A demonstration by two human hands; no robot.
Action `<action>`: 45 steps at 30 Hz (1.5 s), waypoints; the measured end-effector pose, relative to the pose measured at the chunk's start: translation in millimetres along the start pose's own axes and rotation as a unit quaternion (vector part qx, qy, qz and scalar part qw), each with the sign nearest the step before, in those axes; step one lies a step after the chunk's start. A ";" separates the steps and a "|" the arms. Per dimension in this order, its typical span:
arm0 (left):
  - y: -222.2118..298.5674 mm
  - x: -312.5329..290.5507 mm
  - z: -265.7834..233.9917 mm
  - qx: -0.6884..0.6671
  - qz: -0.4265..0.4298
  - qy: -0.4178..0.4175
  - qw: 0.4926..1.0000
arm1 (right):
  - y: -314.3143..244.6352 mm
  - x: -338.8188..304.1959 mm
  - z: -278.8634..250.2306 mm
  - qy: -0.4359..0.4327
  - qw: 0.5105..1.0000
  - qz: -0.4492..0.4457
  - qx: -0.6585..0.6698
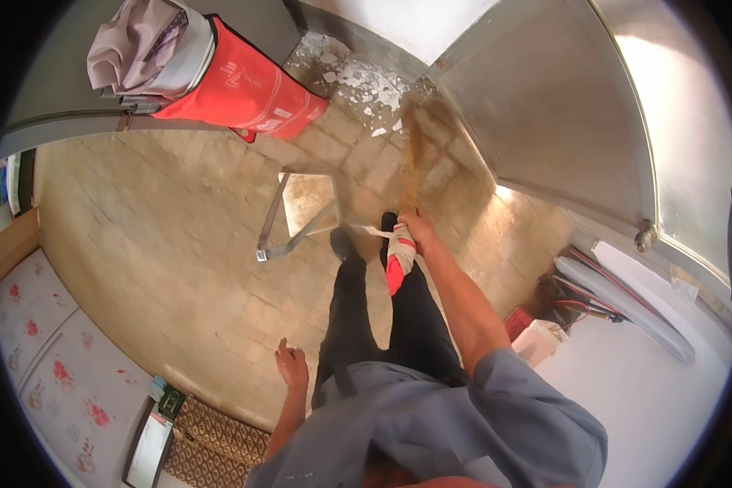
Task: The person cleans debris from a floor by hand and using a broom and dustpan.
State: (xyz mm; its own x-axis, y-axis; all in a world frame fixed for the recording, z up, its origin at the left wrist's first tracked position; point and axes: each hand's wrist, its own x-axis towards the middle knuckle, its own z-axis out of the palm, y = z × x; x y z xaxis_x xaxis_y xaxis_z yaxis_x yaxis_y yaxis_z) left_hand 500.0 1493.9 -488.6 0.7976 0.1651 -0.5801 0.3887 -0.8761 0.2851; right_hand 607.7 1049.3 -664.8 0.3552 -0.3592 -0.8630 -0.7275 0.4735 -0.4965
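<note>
My right hand is closed around a broom. The broom's near end is wrapped in beige and red cloth, and its brown, blurred far end reaches toward the debris by the corner. White flakes and chips, like broken plaster, lie scattered along the wall there. In front of my feet stands a metal dustpan with a bent strip handle; neither hand touches it. My left hand hangs at my side, holding nothing, its fingers loosely bent and apart.
A red bag stuffed with rolled material leans by the far-left wall. The grey metal door stands at the right. Cables, a basket and long boards sit by the right wall. A flower-patterned surface and a brown patterned cushion are at lower left.
</note>
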 end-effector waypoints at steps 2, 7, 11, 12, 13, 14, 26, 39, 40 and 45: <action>4.1 7.4 1.5 -0.006 0.009 -0.003 1.000 | -9.0 -17.9 -15.4 -0.009 0.997 -0.010 0.073; 6.8 13.9 -0.9 -0.005 0.017 -0.008 1.000 | 3.7 -67.3 -41.9 0.012 0.996 0.000 0.084; 10.8 14.7 -1.2 -0.013 0.008 -0.023 1.000 | 55.8 -63.3 -49.0 0.090 0.989 0.019 0.118; 6.3 12.9 -1.5 -0.009 0.007 -0.022 1.000 | 59.3 -62.9 -37.6 0.103 0.984 0.039 0.141; 2.4 12.6 -1.7 -0.008 0.009 -0.023 1.000 | 63.7 -60.3 -29.2 0.119 0.978 0.057 0.164; -1.4 12.4 -2.0 -0.006 0.012 -0.024 1.000 | 66.2 -54.8 -19.2 0.090 0.971 0.070 0.209; 28.7 74.8 -21.9 -0.086 0.055 0.034 0.994 | 53.9 -91.7 0.4 0.014 0.981 0.004 0.194; 125.5 209.7 8.4 -0.541 -0.218 -0.097 0.807 | 93.5 -61.1 15.0 -0.068 0.941 0.157 0.291; 116.8 218.1 10.8 -0.582 -0.233 -0.097 0.773 | 87.7 -67.7 20.5 -0.078 0.953 0.136 0.261; 123.0 243.7 38.6 -0.714 -0.266 -0.122 0.636 | 68.4 -111.6 -6.1 -0.034 0.997 0.016 0.063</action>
State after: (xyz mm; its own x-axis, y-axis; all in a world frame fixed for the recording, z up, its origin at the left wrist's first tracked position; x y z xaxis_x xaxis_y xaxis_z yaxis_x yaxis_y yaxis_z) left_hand 724.5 1408.9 -624.4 0.3502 0.0379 -0.9359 0.7348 0.6085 0.2996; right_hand 514.8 1116.9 -601.9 0.3750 -0.2881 -0.8811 -0.6616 0.5827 -0.4721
